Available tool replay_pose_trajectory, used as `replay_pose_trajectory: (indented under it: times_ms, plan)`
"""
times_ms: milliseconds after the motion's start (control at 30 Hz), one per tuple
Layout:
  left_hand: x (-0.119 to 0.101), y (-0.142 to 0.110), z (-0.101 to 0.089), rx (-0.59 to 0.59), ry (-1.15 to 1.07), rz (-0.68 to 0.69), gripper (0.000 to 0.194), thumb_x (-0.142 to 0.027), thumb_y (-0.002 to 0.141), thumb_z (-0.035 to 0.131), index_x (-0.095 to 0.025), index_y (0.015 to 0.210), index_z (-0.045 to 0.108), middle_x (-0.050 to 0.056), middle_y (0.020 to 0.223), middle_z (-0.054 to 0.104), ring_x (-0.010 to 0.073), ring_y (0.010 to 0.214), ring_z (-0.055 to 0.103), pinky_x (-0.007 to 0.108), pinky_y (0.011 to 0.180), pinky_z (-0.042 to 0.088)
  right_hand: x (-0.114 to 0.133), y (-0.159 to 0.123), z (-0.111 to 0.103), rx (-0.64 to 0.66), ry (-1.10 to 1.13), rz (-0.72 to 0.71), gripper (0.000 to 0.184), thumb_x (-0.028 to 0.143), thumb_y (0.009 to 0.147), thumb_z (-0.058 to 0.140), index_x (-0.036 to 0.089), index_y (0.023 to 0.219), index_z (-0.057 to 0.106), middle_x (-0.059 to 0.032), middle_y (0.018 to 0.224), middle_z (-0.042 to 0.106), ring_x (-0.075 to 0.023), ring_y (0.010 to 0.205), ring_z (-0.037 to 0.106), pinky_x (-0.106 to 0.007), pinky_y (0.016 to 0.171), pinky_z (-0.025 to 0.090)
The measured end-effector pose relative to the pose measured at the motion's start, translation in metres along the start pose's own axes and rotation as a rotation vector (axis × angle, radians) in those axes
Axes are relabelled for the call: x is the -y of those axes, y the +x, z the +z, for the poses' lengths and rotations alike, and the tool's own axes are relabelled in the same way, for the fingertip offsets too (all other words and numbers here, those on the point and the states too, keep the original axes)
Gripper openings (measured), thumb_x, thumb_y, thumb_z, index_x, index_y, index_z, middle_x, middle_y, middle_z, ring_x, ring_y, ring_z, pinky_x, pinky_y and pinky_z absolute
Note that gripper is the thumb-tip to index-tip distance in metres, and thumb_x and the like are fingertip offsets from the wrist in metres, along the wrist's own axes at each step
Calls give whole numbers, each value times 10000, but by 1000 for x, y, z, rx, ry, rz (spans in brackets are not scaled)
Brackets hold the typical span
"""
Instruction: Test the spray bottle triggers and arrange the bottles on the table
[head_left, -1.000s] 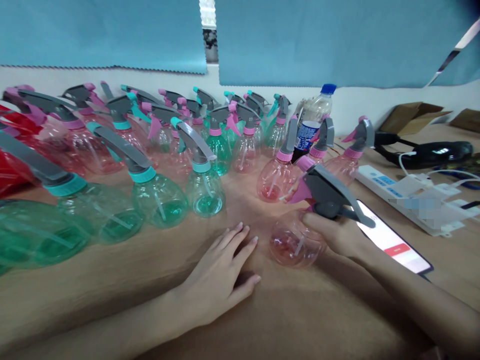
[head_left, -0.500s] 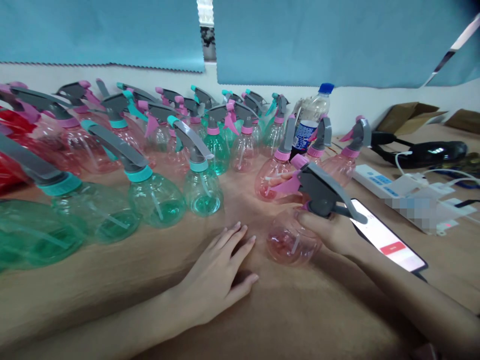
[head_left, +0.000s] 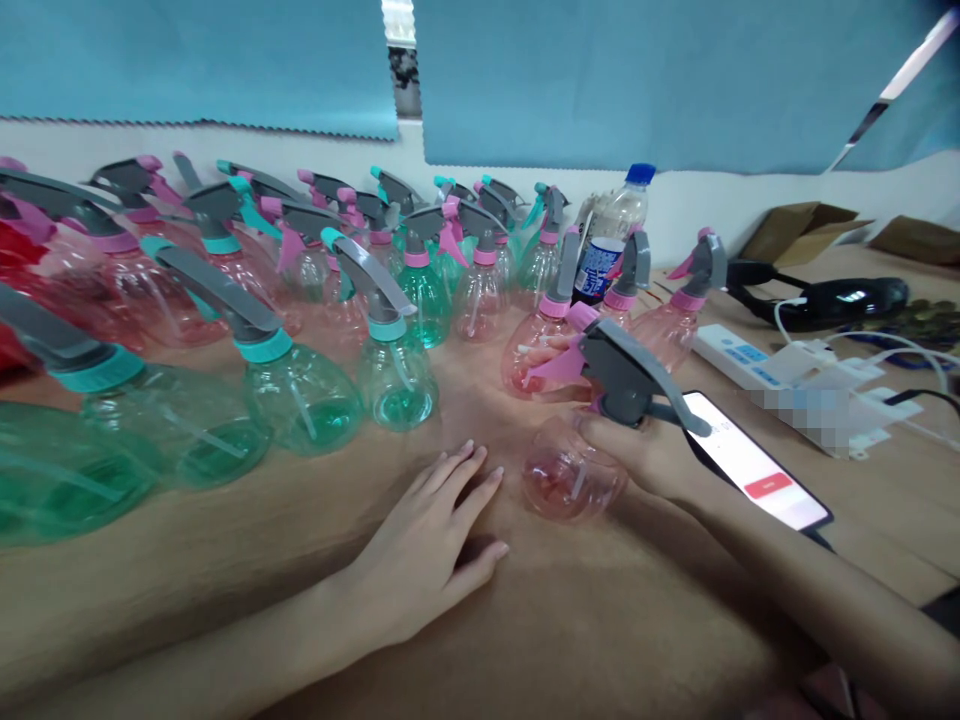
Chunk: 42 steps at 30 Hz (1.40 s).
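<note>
My left hand [head_left: 427, 530] lies flat on the wooden table [head_left: 517, 630], fingers spread and holding nothing. Just to its right, a clear pink spray bottle [head_left: 562, 470] with a grey and pink trigger head stands on the table, slightly tilted. My right hand [head_left: 637, 445] grips this bottle around its neck, thumb on the near side. Its fingertips show beyond the pink trigger; the rest of the fingers are hidden behind the head. Close behind them is another pink spray bottle [head_left: 529, 345]. A green spray bottle [head_left: 397, 385] stands ahead of my left hand.
Several green and pink spray bottles crowd the left and back. A drink bottle with a blue cap [head_left: 611, 225] stands near the wall. To the right are a lit phone [head_left: 750, 460], a white power strip [head_left: 742, 355] with cables, a black object [head_left: 832, 300] and cardboard [head_left: 799, 230].
The scene has shifted slightly left as the camera turned. Both hands and the held spray bottle keep nearly the same place on the table.
</note>
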<state>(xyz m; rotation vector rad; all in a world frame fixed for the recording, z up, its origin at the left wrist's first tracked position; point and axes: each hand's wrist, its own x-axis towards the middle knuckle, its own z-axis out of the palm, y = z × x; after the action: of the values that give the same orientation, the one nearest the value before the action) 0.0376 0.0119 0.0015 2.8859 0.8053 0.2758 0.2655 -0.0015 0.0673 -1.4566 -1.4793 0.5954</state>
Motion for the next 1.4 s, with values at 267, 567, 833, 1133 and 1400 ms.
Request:
replay_pose_trajectory:
  times_ms: [267,567,833,1133,1400]
  plan:
    - [1,-1,0,-21,17,14,553,-453,950,446,-99,1376,432,152,1469,365,295,1369,293,494,1065,340,-8,0,1,-79,-6,-37,130,208,554,544,228,606,427,57,534,415,-96,477,357,-235,420,324]
    - [1,0,0,-3,11,7,555,-462,954,439,-120,1391,411,148,1482,344,293,1374,284,490,1075,322,-10,-1,1,-47,-4,-10,134,206,572,544,227,584,412,58,532,426,-106,491,398,-257,459,354]
    - [2,0,0,12,8,10,567,-463,952,442,-114,1397,398,158,1484,334,299,1382,265,503,1073,319,-5,-1,-1,-62,-39,-44,163,213,590,553,232,553,395,48,514,429,-110,479,398,-250,436,364]
    - [1,0,-1,17,2,-4,561,-456,949,446,-114,1392,409,158,1482,339,306,1372,283,501,1067,330,13,2,1,-14,46,-38,102,198,590,518,237,674,562,14,644,600,-169,605,577,-291,547,470]
    - [1,0,-1,12,11,11,559,-459,954,439,-105,1387,417,167,1476,346,309,1365,297,504,1061,339,13,0,-3,-5,37,16,126,198,612,513,221,715,582,21,634,578,-153,585,556,-285,562,465]
